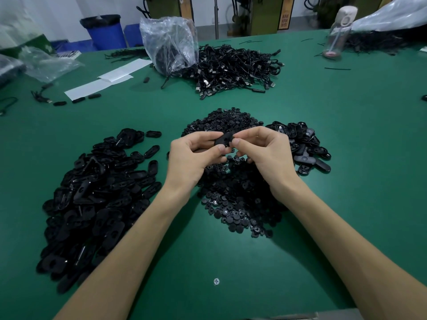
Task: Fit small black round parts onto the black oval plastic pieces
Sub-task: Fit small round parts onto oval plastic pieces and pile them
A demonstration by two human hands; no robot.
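Above the middle of the green table, my left hand (pixel 196 153) and my right hand (pixel 265 151) both pinch one black oval plastic piece (pixel 223 139) between thumb and fingers. A heap of small black round parts (pixel 235 192) lies right under the hands and runs back behind them. A big pile of black oval pieces (pixel 92 192) fills the table to the left. A smaller pile of oval pieces (pixel 302 144) sits to the right, just behind my right hand. Whether a round part sits in the held piece is hidden by my fingers.
A heap of black USB cables (pixel 233 70) lies at the back centre beside a clear plastic bag (pixel 168 42). White paper sheets (pixel 108 79) and a few loose oval pieces (pixel 76 100) are back left. A clear bottle (pixel 337 31) stands back right. The near table edge (pixel 323 316) is below.
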